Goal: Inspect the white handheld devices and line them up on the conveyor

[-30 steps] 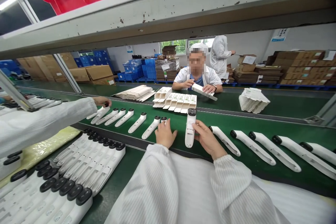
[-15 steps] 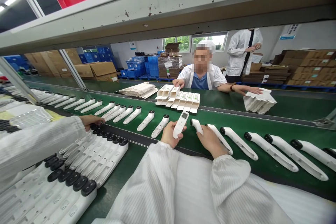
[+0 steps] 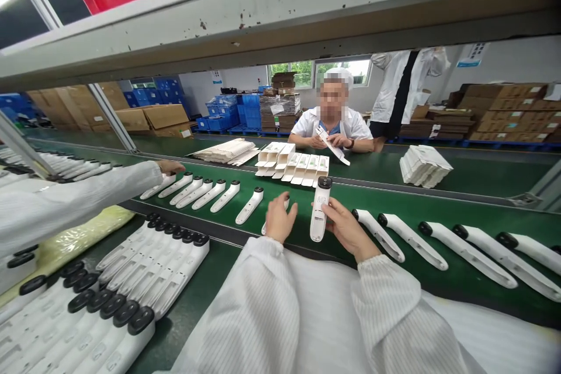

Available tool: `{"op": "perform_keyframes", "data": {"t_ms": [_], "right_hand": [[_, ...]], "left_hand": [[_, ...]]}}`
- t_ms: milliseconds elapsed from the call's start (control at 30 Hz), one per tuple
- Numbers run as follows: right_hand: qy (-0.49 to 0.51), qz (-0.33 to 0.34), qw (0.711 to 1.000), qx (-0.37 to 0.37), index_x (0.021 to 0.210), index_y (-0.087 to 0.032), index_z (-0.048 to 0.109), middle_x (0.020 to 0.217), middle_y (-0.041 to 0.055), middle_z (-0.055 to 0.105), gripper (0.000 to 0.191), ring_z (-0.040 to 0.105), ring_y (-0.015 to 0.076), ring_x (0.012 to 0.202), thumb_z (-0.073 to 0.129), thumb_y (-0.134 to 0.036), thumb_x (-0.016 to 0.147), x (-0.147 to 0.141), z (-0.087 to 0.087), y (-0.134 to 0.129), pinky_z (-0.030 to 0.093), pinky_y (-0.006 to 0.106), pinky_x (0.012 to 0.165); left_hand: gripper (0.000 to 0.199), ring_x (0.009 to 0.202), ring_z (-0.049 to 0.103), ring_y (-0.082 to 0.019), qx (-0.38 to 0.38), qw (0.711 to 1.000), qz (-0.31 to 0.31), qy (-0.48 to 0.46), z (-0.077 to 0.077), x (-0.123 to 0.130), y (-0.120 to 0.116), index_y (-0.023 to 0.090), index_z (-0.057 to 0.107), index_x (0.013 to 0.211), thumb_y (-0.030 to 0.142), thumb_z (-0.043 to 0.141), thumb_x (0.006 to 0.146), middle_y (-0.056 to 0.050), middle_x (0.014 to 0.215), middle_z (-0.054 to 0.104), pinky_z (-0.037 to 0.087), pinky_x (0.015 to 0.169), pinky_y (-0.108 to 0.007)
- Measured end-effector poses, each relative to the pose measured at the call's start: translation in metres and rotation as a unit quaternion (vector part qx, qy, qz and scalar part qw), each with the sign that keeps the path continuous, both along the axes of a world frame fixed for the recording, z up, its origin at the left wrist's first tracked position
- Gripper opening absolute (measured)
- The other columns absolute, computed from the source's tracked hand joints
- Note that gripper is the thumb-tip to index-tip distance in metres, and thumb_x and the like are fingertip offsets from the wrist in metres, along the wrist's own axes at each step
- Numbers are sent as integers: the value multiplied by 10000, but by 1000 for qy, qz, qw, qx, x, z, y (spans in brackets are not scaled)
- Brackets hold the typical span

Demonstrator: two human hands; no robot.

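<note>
Down on the green conveyor belt (image 3: pixel 385 205), the right hand (image 3: pixel 348 231) clasps a white handheld thermometer (image 3: pixel 319 213), standing upright with its black end on top, while the left hand (image 3: pixel 279 219) sits open over another thermometer (image 3: pixel 286 204) just beside it!

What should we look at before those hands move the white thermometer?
1. Right hand touching the white thermometer: ok.
2. Thermometer's black end pointing away from the person: ok.
3. Its display switched on: cannot tell.
4. Left hand free: not ok, it is over another thermometer on the green conveyor belt.
5. Co-worker's hand apart from these hands: ok.
</note>
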State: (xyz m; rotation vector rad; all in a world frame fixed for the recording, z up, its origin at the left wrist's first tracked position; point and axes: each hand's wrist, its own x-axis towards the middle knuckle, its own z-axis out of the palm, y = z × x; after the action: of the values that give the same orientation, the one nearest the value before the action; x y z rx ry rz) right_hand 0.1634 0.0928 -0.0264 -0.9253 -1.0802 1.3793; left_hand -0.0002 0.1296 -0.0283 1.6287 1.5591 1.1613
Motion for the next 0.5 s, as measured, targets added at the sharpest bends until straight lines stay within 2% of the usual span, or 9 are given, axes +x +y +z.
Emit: {"op": "perform_keyframes", "data": {"t_ms": [67, 100, 167, 233, 267, 300, 367, 433, 500], "right_hand": [[3, 2, 1000, -12, 985, -233, 576, 1055, 46, 661, 370, 616, 204, 924, 600, -510, 740, 0, 0, 0, 489, 308, 733], [-3, 1, 1000, -15, 972, -229, 574, 1042, 52, 666, 367, 628, 210, 904, 579, -521, 751, 0, -1, 1, 492, 320, 736], [-40, -16, 999, -31, 934, -217, 567, 1005, 65, 673, 349, 646, 216, 844, 525, -528, 782, 1, -7, 4, 496, 336, 727], [-144, -50, 987, -51, 907, -206, 561, 949, 79, 674, 318, 646, 223, 799, 490, -497, 802, 3, -15, 8, 489, 349, 717], [-224, -72, 971, -53, 906, -200, 564, 923, 85, 671, 295, 641, 232, 798, 487, -466, 804, 5, -20, 10, 481, 358, 723], [-314, -93, 944, -48, 913, -195, 573, 912, 94, 666, 267, 633, 245, 818, 495, -424, 801, 8, -25, 12, 470, 370, 741], [-470, -139, 872, -9, 962, -181, 599, 966, 121, 649, 241, 601, 276, 925, 514, -320, 783, 11, -32, 14, 438, 390, 810], [-540, -192, 818, 47, 1035, -173, 610, 1087, 144, 614, 288, 540, 297, 1059, 501, -248, 779, 11, -34, 15, 392, 405, 899], [-520, -229, 817, 100, 1081, -172, 607, 1160, 140, 583, 322, 492, 294, 1129, 481, -266, 800, 9, -30, 14, 346, 414, 970]], "left_hand": [[469, 1221, 398, -331, -25, 984, 40, 170, -3, -16, 7, 174, 541, 1172, 132, 605, 709, -158, 1222, 540, 321, 981, -463], [493, 1224, 394, -343, -47, 975, 40, 214, -5, -21, 10, 169, 536, 1183, 100, 598, 698, -168, 1216, 543, 313, 982, -478], [474, 1175, 452, -322, -83, 977, 21, 194, -8, -24, 12, 156, 539, 1183, 83, 570, 715, -169, 1162, 575, 350, 955, -439], [442, 1077, 530, -269, -110, 993, -3, 43, -9, -18, 11, 156, 532, 1189, 131, 563, 749, -147, 1116, 601, 431, 843, -343], [408, 1010, 564, -241, -132, 989, -18, -65, -8, -13, 10, 158, 539, 1173, 170, 557, 766, -134, 1090, 612, 458, 740, -293], [358, 935, 587, -214, -156, 971, -39, -176, -7, -8, 7, 158, 557, 1136, 212, 543, 782, -124, 1064, 620, 450, 619, -247], [265, 793, 594, -173, -198, 912, -74, -352, -4, 4, 2, 139, 598, 1012, 269, 504, 801, -124, 1017, 631, 343, 437, -191], [240, 685, 567, -143, -221, 871, -85, -430, -2, 15, -5, 114, 611, 901, 297, 492, 801, -137, 956, 640, 253, 375, -174], [237, 634, 542, -125, -218, 872, -73, -432, -1, 26, -12, 122, 614, 894, 315, 534, 780, -114, 885, 641, 243, 371, -168]]}}
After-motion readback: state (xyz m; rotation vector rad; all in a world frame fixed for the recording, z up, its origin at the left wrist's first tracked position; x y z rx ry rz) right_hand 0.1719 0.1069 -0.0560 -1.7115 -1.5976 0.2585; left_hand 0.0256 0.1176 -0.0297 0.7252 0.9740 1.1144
